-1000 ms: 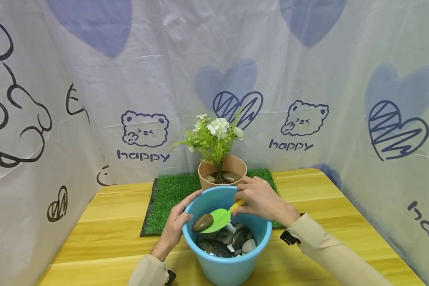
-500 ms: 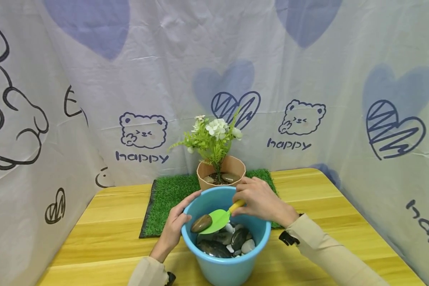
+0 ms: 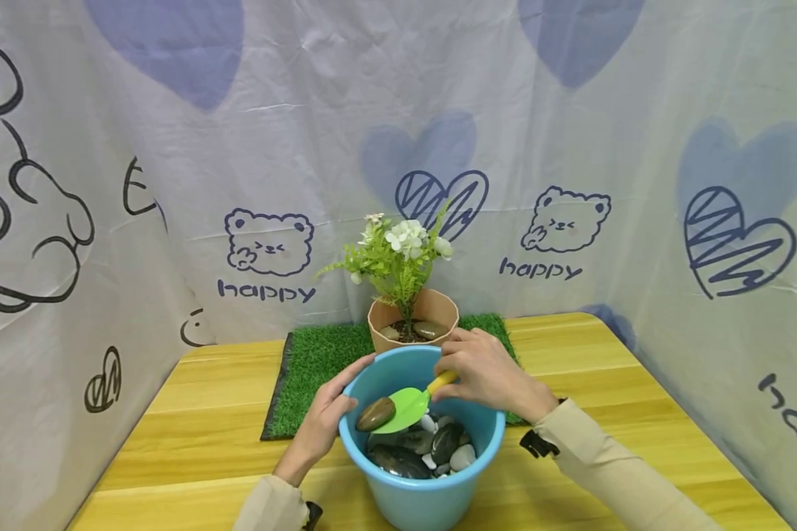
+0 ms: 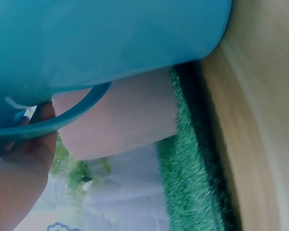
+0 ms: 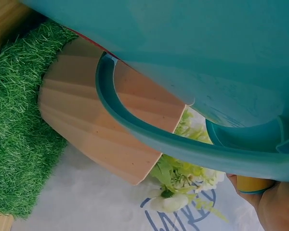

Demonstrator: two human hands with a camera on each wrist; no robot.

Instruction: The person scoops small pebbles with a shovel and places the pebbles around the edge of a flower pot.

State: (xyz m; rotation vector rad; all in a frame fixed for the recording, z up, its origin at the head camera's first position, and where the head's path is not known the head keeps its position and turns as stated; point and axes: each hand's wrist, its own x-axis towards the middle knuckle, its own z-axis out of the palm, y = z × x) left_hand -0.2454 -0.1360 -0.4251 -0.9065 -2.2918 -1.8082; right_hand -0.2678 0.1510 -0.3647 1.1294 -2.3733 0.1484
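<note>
A light blue bucket (image 3: 420,503) stands on the table, with dark and white stones (image 3: 398,460) inside. My left hand (image 3: 323,419) grips its left rim, the thumb over the edge and the fingers along the outside. My right hand (image 3: 483,369) holds the yellow handle (image 3: 442,381) of a small green trowel (image 3: 405,410) above the stones. A brown stone (image 3: 375,414) lies at the blade's tip, close to the bucket's left inner wall. In the right wrist view, the bucket's side (image 5: 183,48) hides the trowel blade, and only the handle's yellow end (image 5: 254,184) shows.
Behind the bucket, a peach flowerpot (image 3: 380,329) with white flowers (image 3: 406,237) and stones on its soil stands on a green turf mat (image 3: 325,354). The yellow wooden table (image 3: 192,435) ends at a patterned white cloth (image 3: 345,96) at the back and sides.
</note>
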